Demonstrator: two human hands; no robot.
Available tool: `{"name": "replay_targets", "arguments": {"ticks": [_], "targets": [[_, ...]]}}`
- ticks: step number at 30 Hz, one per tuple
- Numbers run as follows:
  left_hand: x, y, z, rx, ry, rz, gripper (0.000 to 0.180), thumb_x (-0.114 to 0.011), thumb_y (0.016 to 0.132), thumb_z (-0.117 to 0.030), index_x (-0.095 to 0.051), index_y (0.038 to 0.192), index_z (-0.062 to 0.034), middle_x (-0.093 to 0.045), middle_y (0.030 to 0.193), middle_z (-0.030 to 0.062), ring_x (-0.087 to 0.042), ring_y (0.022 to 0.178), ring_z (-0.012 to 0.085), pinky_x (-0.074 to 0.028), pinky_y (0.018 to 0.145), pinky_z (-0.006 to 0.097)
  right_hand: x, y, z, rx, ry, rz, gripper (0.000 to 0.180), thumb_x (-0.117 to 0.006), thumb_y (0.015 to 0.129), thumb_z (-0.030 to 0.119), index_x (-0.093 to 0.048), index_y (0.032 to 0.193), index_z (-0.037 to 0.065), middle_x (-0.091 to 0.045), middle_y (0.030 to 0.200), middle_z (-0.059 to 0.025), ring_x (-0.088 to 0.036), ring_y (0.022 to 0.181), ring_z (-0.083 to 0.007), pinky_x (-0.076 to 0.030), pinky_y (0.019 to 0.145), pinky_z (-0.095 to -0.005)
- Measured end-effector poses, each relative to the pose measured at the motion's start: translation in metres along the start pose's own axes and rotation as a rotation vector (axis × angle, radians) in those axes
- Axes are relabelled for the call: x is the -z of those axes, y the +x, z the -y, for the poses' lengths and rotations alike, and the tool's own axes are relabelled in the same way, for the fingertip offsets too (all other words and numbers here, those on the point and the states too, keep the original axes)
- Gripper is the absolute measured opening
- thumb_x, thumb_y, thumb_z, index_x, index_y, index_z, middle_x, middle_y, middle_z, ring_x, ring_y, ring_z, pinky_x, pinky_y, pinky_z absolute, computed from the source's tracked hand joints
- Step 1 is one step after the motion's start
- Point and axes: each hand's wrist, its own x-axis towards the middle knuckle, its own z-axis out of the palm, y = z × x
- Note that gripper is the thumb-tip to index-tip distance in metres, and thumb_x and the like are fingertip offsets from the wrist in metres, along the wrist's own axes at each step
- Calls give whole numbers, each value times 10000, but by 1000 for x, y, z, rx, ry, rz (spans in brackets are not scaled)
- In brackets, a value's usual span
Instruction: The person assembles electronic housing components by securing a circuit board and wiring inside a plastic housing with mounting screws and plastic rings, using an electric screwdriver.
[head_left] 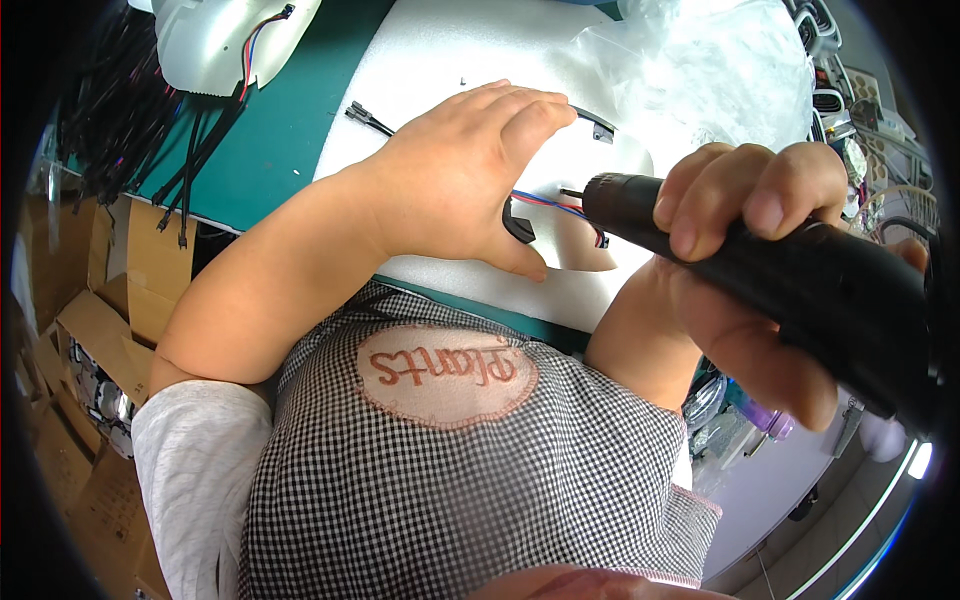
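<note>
My right hand (755, 230) is wrapped round a black electric screwdriver (800, 275), held slantwise at the right. Its thin bit (571, 192) points left, close above a white curved shell (575, 245) lying on the white foam sheet (400, 60). My left hand (480, 165) arches over this shell, thumb at the near side and fingers at the far side, gripping it. Beside the left hand show a black curved piece (518, 226) and another black edge piece (601, 130). Red and blue wires (555, 203) with a small black plug run across the shell. My palm hides much of it.
A similar white shell (225, 45) with wires sits at the far left on the green table mat (270, 140). Many black cables (115, 110) are bundled at the left edge. Clear plastic bags (720, 70) lie at the far right. Cardboard boxes (110, 340) stand at the lower left.
</note>
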Motion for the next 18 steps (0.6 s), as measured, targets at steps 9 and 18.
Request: {"name": "replay_targets", "arguments": {"ticks": [9,18], "targets": [[3,-1,2,-13,8,12,1076,-907,486,-398,-392,1365,-52,-478,1403,151,-462,1274,385,-364,1099,460,4,-22,-6,15,217,-310,649,-603,896,559,-422,1378,164,-589,1190,-103,-602,808,-253,-469,687,-400],[6,2,-1,-51,46,-8,1095,-888,482,-494,-418,1359,-36,-509,1388,145,-493,1266,357,-344,1123,480,20,-39,0,-16,203,-404,622,-655,868,548,-439,1333,195,-599,1177,-93,-599,815,-221,-460,694,-382]]}}
